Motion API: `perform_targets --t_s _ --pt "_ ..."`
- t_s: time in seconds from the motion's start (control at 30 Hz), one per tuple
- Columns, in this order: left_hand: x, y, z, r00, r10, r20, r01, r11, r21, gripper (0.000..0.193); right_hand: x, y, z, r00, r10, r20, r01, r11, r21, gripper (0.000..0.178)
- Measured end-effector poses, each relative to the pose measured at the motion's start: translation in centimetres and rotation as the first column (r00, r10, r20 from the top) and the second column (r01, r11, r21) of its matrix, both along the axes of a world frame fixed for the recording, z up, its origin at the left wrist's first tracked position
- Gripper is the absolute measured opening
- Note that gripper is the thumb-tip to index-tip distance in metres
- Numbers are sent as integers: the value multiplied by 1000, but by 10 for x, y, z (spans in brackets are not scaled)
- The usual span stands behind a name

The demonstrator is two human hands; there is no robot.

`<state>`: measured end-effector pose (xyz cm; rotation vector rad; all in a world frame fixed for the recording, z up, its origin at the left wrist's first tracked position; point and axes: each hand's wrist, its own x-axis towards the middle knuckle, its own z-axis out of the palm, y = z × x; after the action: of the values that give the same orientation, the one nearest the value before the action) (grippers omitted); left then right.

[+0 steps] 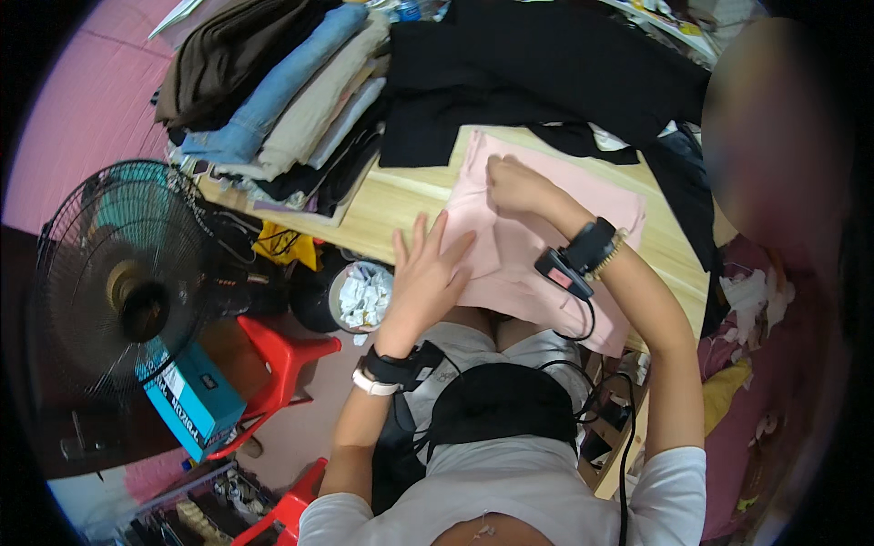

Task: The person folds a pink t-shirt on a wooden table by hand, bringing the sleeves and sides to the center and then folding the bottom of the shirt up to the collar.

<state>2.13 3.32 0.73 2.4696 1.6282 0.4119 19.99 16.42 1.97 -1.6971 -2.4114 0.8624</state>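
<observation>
A pale pink garment [514, 273] lies partly folded on the wooden table [387, 205], its near edge hanging over my lap. I cannot tell what kind of garment it is. My left hand [430, 278] is spread at its left side, with some fingertips on the pink cloth. Farther up the garment, my right hand [521, 187] is closed, its curled fingers gripping the cloth near the upper left corner. The fingertips of that hand are hidden. A black wrist strap [590, 244] with a small device sits on my right wrist, and its cable hangs over the garment.
Black clothing [546, 68] covers the table's far side. Stacked folded clothes [273, 100] stand at the left, including blue jeans [264, 96]. Below them are a bin of crumpled paper [364, 296], a standing fan [123, 282], a red stool [278, 364] and a blue box [191, 400].
</observation>
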Motion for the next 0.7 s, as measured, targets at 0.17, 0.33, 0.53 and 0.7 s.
perform_targets --t_s 0.17,0.33,0.53,0.7 --pt "24 14 -28 952 88 294 -113 991 68 45 -28 -16 11 990 139 -33 -127 961 247 53" --pt "35 4 -29 994 98 49 -105 980 167 48 -16 -5 -17 947 228 228 -278 934 224 47" --pt "17 -7 -9 998 -52 31 50 996 72 55 -7 -3 -16 977 74 198 -162 864 477 50" --pt "17 -4 -24 999 16 44 -21 992 122 61 -12 -23 -29 963 234 134 -270 857 439 50"
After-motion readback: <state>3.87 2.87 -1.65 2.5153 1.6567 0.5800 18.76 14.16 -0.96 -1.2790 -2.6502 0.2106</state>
